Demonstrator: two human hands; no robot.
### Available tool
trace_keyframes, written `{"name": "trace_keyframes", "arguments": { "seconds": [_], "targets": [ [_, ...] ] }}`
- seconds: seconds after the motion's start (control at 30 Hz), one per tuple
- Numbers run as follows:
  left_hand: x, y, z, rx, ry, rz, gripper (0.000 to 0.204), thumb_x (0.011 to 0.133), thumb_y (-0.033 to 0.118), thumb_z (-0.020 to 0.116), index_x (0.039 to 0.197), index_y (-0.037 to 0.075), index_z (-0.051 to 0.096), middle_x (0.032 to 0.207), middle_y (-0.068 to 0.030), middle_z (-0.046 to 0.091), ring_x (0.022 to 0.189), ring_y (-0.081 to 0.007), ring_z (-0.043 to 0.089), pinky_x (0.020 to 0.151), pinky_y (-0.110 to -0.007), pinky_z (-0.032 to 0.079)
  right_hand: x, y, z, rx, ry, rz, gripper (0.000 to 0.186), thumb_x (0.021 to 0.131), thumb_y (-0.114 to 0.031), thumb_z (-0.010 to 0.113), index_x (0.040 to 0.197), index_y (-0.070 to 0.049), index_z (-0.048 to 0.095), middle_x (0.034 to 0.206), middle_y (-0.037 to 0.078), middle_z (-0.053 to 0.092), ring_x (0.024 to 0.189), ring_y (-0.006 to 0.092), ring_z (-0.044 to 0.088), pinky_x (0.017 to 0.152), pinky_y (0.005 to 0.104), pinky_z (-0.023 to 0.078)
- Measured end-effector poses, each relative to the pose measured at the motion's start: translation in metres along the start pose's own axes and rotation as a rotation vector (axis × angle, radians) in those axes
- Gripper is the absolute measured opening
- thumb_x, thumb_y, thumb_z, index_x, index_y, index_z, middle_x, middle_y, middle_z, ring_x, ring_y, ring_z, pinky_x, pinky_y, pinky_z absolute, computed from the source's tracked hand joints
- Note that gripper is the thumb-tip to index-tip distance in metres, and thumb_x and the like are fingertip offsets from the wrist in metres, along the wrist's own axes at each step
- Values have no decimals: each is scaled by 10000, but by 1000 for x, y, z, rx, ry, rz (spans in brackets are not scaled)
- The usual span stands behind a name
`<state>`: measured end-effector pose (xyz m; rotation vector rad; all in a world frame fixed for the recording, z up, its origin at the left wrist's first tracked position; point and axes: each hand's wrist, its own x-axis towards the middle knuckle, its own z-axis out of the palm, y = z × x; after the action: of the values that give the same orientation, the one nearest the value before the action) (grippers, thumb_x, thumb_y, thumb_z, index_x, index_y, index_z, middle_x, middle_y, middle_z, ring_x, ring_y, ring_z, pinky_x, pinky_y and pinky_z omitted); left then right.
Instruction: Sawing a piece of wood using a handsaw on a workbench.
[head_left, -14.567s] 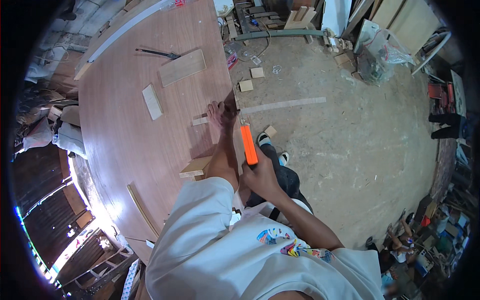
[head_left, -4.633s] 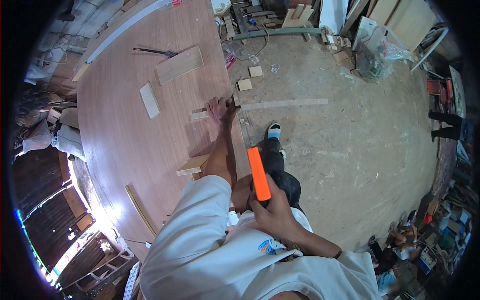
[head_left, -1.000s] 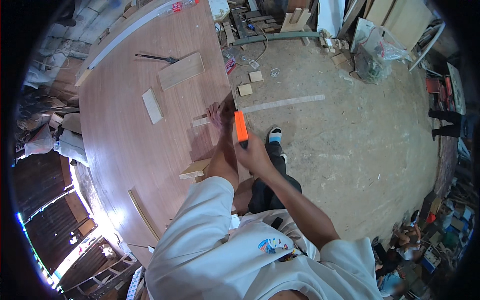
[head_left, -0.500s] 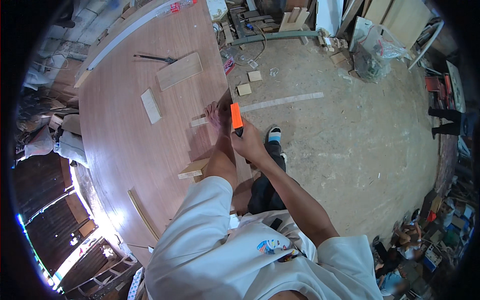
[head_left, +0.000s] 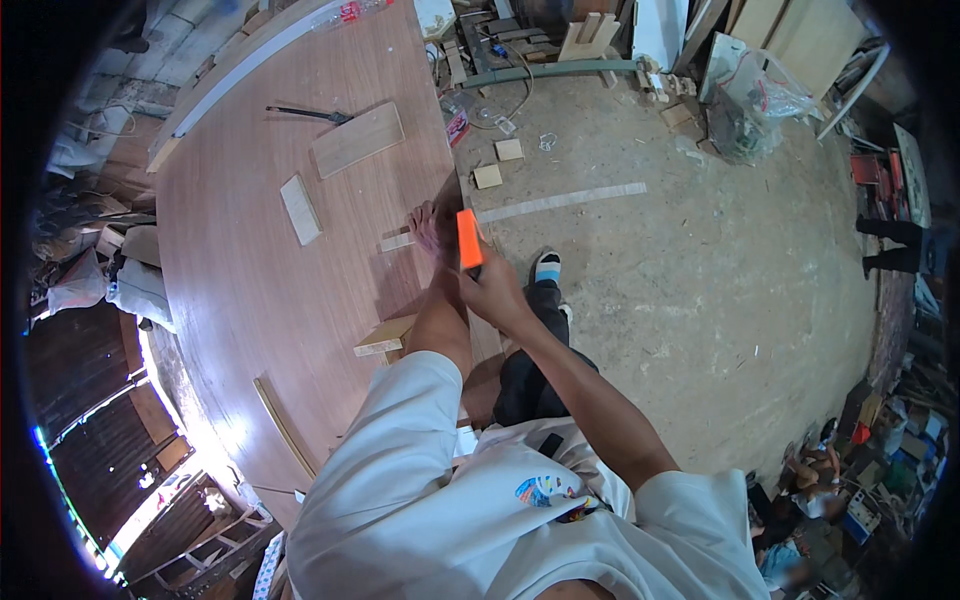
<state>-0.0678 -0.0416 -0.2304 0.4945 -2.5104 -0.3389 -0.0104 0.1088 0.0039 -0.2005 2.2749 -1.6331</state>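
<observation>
A long pale wooden strip (head_left: 570, 203) runs across the table's right edge and out over the floor. My left hand (head_left: 432, 228) holds it down on the tabletop, fingers bent over it and slightly apart. Close beside that hand, at the table edge, my right hand (head_left: 493, 285) is closed round the grip of a hand saw (head_left: 469, 240) with an orange and black handle. Seen from above, the saw's blade cannot be made out. The short left end of the strip shows past my left hand.
On the brown table (head_left: 250, 280) lie a wide board (head_left: 358, 140), a dark slim tool (head_left: 305, 114), a small white block (head_left: 300, 210) and a thin strip (head_left: 285, 428). A wooden block (head_left: 385, 337) is by my left forearm. Two offcuts (head_left: 487, 177) and a plastic bag (head_left: 750, 115) are on the floor.
My right hand and the saw have shifted slightly toward me and to the left. My left hand and the wooden strip stay nearly where they were.
</observation>
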Motion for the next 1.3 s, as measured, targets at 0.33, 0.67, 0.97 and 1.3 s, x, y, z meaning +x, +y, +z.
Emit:
{"name": "trace_keyframes", "arguments": {
  "seconds": [0.33, 0.67, 0.97, 1.3],
  "targets": [
    [3, 24, -36, -41, 39, -76, 172, 697, 259, 690, 614, 139, 600, 747, -68, 547, 792, -283, 541, 764, -422, 411, -102, -86, -59, 228, -100, 118, 303, 776, 28, 530, 1078, 58, 528, 863, 222, 562, 807, 294, 594, 750, 378, 469],
    [9, 14, -31, 22, -28, 14, 154, 681, 264, 694, 637, 135, 623, 770, -58, 565, 820, -274, 543, 778, -401, 410, 19, 2, 9, -14, -1, 60, 224, 795, -33, 541, 1009, 33, 535, 751, 221, 587, 752, 419, 608, 672, 401, 474],
    [9, 23, -49, -1, 28, -54, 133, 697, 244, 692, 656, 124, 651, 772, -67, 572, 824, -274, 553, 804, -409, 402, -82, -78, -48, 213, -53, 15, 345, 761, 58, 531, 1105, 53, 522, 857, 177, 557, 825, 218, 563, 791, 314, 458],
    [18, 22, -54, 47, -75, -36, 148, 700, 258, 698, 660, 122, 657, 776, -69, 576, 827, -272, 554, 809, -411, 400, -13, -4, -2, 43, -9, 56, 206, 787, -19, 550, 980, 50, 530, 741, 242, 574, 705, 334, 626, 639, 403, 461]
  ]
}}
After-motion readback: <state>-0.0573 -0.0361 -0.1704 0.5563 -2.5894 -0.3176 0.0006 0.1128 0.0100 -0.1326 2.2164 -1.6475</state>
